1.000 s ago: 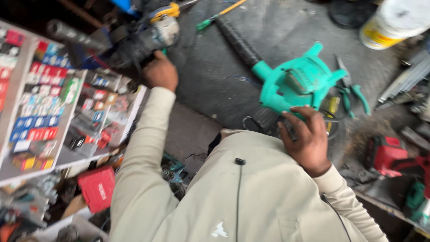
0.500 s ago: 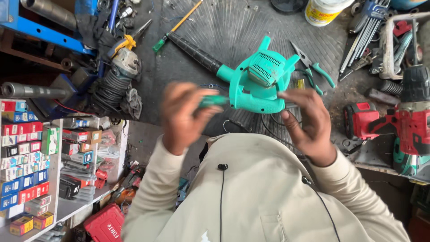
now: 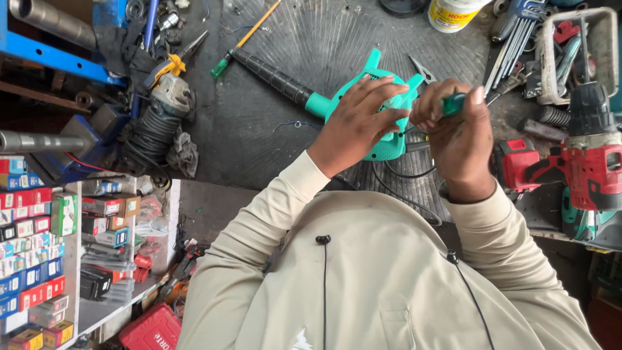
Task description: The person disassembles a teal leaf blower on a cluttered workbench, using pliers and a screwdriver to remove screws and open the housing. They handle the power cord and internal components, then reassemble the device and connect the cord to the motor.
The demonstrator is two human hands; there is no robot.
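Head view, looking down on a dark rubber bench mat [image 3: 311, 58]. A teal electric blower [image 3: 382, 139] lies on the mat near the person's chest, its black ribbed nozzle [image 3: 272, 74] pointing up and left.

The left hand [image 3: 359, 120] lies flat over the blower body, fingers spread and pressing on the housing; it grips nothing. The right hand [image 3: 457, 133] is closed around a green-handled tool [image 3: 453, 102], held just beside the blower's right side; the tool's tip is hidden behind the fingers.

Around it: a red cordless drill [image 3: 570, 165] lies to the right, a set of hex keys [image 3: 515, 39] above that, a white tub [image 3: 453, 13] at the top edge. A yellow-shafted screwdriver [image 3: 243, 42] lies beside the nozzle. A grey angle grinder [image 3: 165, 97] rests at left. Shelves of small coloured boxes [image 3: 29, 246] stand lower left.
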